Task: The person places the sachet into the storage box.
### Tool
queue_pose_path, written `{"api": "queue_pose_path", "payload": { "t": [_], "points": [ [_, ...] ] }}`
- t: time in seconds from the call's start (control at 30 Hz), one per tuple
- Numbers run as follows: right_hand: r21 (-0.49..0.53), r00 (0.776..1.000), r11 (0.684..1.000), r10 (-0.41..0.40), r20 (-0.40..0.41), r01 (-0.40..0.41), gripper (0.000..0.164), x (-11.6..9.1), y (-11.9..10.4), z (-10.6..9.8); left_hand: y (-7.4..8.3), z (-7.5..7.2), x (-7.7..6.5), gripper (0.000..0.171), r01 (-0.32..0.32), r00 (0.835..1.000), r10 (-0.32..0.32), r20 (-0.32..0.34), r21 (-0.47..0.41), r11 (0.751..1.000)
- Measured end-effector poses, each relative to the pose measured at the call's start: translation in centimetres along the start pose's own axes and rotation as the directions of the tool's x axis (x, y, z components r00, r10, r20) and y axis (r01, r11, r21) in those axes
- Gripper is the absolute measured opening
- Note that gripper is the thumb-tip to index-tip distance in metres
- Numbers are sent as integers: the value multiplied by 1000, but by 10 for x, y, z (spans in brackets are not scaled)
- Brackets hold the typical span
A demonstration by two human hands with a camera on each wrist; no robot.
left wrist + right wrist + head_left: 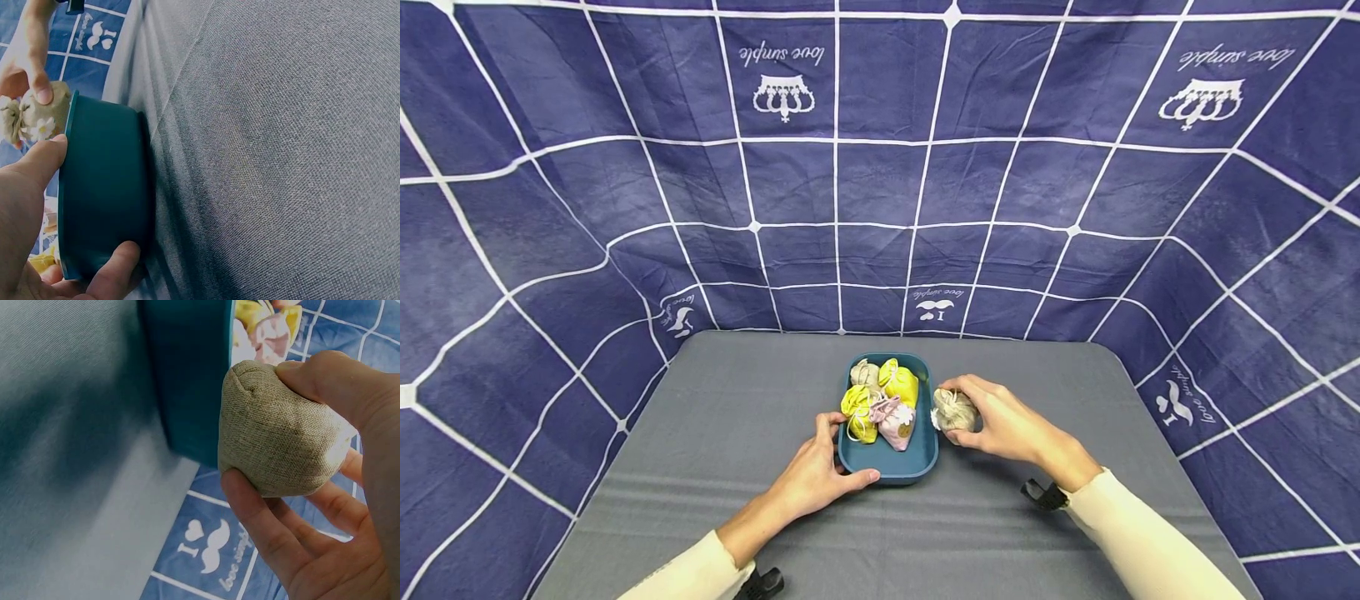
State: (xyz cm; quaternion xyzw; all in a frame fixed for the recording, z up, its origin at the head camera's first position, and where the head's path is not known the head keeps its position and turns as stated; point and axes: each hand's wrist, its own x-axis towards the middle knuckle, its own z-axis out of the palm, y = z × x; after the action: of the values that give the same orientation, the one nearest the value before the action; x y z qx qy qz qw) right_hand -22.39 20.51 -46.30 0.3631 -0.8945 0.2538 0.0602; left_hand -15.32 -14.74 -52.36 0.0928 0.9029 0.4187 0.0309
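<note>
A teal plastic box [882, 459] stands on the grey table, holding several small drawstring pouches. My left hand [815, 475] grips its left near corner, thumb at the near rim and fingers along the left side. Two yellow pouches [904, 383], a pink pouch [895, 429] and a beige pouch [863, 372] lie inside. Just off the box's right rim, my right hand [1013, 423] pinches another beige pouch [281, 431] between thumb and fingers. A white daisy [42, 129] decorates that pouch, as the left wrist view shows.
Grey cloth covers the table [737, 400] around the box. A blue curtain [880, 183] with white grid lines hangs behind it and along both sides. Each wrist wears a black strap [1043, 494].
</note>
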Motion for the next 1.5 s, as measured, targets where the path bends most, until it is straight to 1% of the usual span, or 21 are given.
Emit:
{"api": "queue_pose_path", "payload": {
  "t": [0.2,0.4,0.63,0.9,1.07,1.23,1.5],
  "points": [
    [27,1000,999,-18,6,17,65,8,-9,5,0,0,0,104,7,1000,-7,4,6,1000],
    [41,999,998,-37,15,37,65,17,-20,10,-2,1,0,104,-3,1000,3,5,2,1000],
    [65,998,997,-50,43,47,65,29,-33,16,-2,1,0,104,-3,1000,3,2,5,1000],
    [76,995,994,-88,51,84,67,41,-45,27,-3,1,2,104,-12,1000,12,5,0,1000],
    [87,991,990,-115,67,109,66,46,-51,32,-4,2,2,104,-15,1000,15,8,9,1000],
    [90,988,988,-132,75,125,65,49,-57,38,-2,1,1,103,-41,999,41,-1,11,999],
    [86,983,987,-144,109,135,64,55,-66,46,-1,0,1,104,-32,999,32,-1,13,999]
  ]
}}
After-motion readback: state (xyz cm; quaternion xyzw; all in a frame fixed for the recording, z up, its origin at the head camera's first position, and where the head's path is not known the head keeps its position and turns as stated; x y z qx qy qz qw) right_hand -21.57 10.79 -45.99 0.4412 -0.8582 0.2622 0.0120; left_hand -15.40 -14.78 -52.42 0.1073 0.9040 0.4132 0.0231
